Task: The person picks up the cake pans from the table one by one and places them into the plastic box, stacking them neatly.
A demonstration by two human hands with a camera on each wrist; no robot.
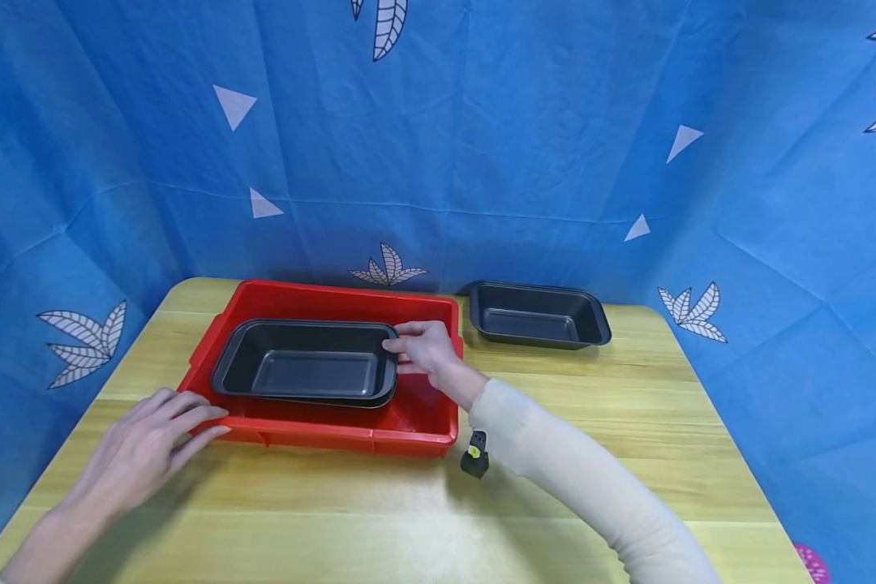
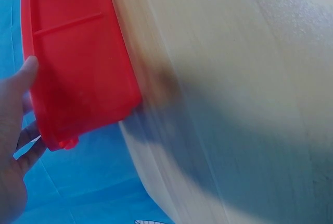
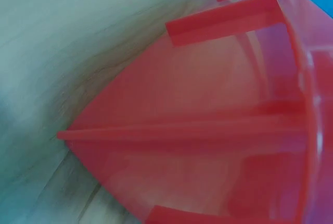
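A black loaf pan lies in the red bin, and a second dark rim shows just beneath its front right edge. My right hand pinches the pan's right end, its thumb over the rim; the right wrist view holds only the bin's outer wall. At the bin's front left corner, my left hand grips the rim between thumb and fingers. The left wrist view has that hand's thumb at the rim, with other fingers partly behind the bin.
Another black loaf pan stands on the wooden table right of the bin, near the back edge. A blue patterned cloth hangs behind and along both sides. A small black device is by the right sleeve.
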